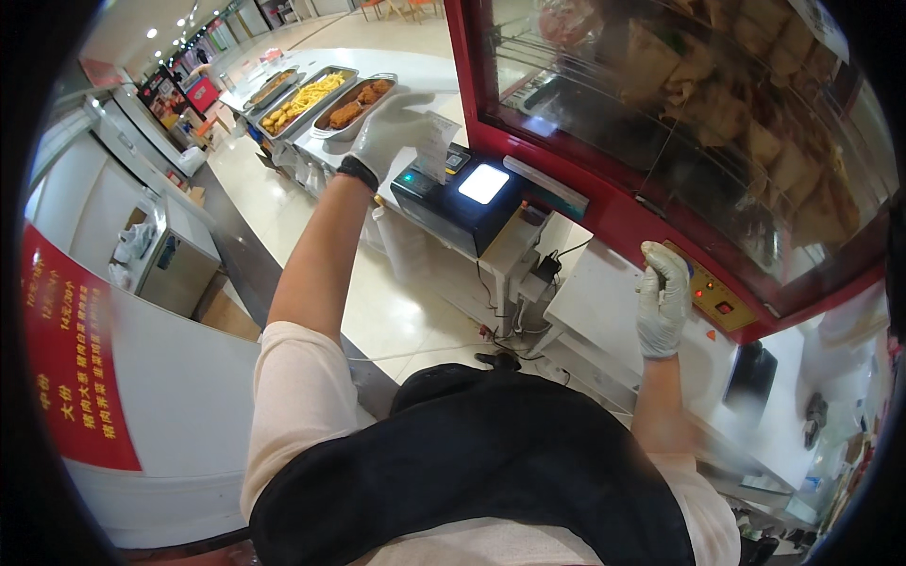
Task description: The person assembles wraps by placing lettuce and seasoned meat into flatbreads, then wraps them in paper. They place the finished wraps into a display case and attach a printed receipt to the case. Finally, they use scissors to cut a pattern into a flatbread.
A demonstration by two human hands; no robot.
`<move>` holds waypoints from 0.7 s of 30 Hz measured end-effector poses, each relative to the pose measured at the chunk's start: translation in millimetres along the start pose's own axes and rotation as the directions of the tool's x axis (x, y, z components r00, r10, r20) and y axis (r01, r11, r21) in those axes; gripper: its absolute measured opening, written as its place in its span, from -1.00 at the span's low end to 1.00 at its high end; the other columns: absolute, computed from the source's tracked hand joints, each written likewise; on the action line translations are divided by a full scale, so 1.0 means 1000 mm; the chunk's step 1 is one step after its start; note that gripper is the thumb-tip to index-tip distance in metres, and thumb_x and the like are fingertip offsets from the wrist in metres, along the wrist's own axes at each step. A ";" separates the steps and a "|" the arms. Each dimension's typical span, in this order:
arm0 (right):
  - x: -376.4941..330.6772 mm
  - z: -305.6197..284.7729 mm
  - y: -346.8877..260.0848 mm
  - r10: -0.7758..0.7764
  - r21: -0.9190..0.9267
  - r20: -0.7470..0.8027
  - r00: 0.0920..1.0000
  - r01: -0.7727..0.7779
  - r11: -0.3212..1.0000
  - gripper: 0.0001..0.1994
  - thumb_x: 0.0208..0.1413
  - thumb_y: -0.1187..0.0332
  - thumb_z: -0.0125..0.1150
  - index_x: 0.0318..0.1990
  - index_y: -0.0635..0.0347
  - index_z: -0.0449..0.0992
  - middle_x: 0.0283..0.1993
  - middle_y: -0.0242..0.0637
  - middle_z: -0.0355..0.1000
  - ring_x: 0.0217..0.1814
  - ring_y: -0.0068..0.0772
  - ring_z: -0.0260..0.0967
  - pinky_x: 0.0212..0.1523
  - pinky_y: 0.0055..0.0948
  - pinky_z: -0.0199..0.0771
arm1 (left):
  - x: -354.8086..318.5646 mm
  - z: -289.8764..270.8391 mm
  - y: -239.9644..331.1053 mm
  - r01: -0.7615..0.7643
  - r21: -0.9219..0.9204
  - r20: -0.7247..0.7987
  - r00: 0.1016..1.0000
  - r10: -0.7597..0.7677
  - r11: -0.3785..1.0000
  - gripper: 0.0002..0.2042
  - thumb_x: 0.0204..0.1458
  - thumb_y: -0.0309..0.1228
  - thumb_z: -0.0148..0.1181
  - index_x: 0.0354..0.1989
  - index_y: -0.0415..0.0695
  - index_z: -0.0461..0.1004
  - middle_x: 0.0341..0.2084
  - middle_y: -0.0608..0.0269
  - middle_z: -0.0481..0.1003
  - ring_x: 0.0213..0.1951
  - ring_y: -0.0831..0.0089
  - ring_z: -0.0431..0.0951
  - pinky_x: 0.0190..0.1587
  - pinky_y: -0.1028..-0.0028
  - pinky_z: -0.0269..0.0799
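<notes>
Receipt-pull step, I judge: left hand [394, 127] pinches the paper slip [436, 146] rising from the black printer [451, 200], right hand [662, 297] fingers curled on the red cabinet's control panel [719, 297] right of the printer; next needs a clean tear.

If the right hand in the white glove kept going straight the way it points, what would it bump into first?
The right hand points up at the red cabinet's yellow control panel. Its fingertips already sit at that panel's edge, so the panel, most likely, though depth is hard to judge.
</notes>
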State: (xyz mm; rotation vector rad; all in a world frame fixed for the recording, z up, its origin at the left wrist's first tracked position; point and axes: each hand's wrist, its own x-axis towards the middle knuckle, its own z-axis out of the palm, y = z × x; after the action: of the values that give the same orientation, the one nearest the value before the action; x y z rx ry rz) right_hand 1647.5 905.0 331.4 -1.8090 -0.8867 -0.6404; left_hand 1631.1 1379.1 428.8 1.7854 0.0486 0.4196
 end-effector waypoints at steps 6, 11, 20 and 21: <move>0.028 0.031 -0.037 0.040 0.203 0.058 0.997 -0.051 0.978 -0.64 0.17 0.72 0.00 0.05 0.18 0.49 0.11 -0.25 0.43 -0.04 -0.54 0.39 -0.14 -0.57 0.48 | -0.020 0.037 0.052 -0.264 -0.315 -0.316 0.935 0.162 0.912 -0.58 0.19 -0.57 0.17 0.23 -0.22 0.37 0.04 0.08 0.48 -0.01 0.33 0.55 0.04 0.37 0.55; 0.075 0.066 -0.061 0.236 0.517 0.387 0.891 -0.422 0.745 -0.52 0.14 0.46 0.16 0.25 0.15 0.36 0.29 -0.23 0.32 0.26 -0.31 0.31 0.34 -0.25 0.23 | -0.052 0.086 0.087 -0.256 -0.462 -0.299 0.946 0.123 0.849 -0.58 0.19 -0.61 0.12 0.25 -0.19 0.36 -0.01 0.10 0.46 0.02 0.30 0.53 0.05 0.33 0.55; 0.122 0.104 -0.071 -0.028 0.814 0.544 0.838 -0.520 0.260 -0.15 -0.15 0.43 0.22 0.42 0.11 0.11 0.45 -0.24 0.14 0.48 -0.19 0.09 0.47 -0.12 0.06 | -0.069 0.116 0.082 0.072 -0.855 -0.024 0.984 -0.177 0.514 -0.55 0.24 -0.55 0.04 0.32 -0.18 0.24 0.13 0.02 0.41 0.10 0.19 0.51 0.14 0.24 0.52; 0.123 0.105 -0.073 -0.054 0.811 0.567 0.822 -0.546 0.208 -0.17 -0.16 0.43 0.23 0.41 0.11 0.14 0.43 -0.23 0.18 0.46 -0.19 0.13 0.46 -0.10 0.10 | -0.070 0.115 0.080 0.072 -0.874 -0.014 0.985 -0.173 0.481 -0.54 0.25 -0.57 0.03 0.33 -0.20 0.20 0.09 -0.01 0.43 0.06 0.19 0.53 0.09 0.25 0.57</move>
State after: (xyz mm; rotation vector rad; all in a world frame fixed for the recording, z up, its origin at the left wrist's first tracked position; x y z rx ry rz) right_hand 1665.8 1055.2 424.1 -0.8184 -0.9254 0.6378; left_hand 1585.9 1233.6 464.1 0.7113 0.0252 0.3326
